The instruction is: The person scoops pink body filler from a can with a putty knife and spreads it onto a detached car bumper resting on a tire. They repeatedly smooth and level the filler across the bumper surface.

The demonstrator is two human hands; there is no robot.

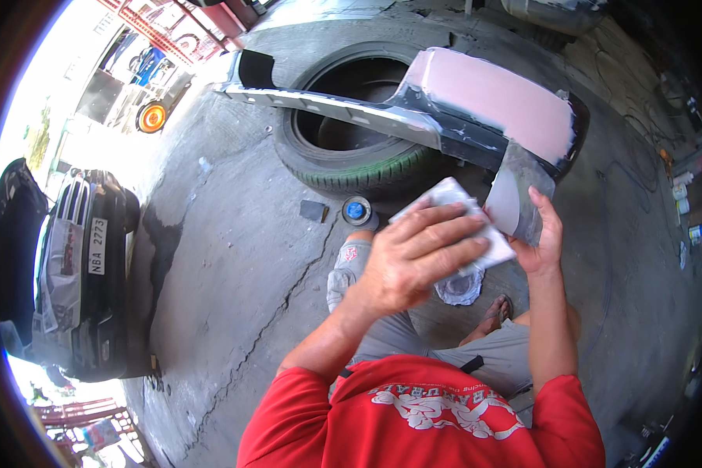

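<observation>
My left hand is closed on a pale, square sheet or pad, its fingers laid across the top. Beside it, my right hand grips a thin grey-and-white piece, which overlaps the lower edge of a long dark car body panel; whether they touch I cannot tell. Pink coating covers the panel's broad right end. The panel lies across a large black tyre on the floor. Below my hands sits a crumpled pale wrapper with a dark round centre, partly hidden.
A blue-topped can and a small dark square lie before the tyre. A dark car with raised bonnet stands left on cracked concrete. Hoses and small containers lie right; a vehicle with an orange wheel is back left.
</observation>
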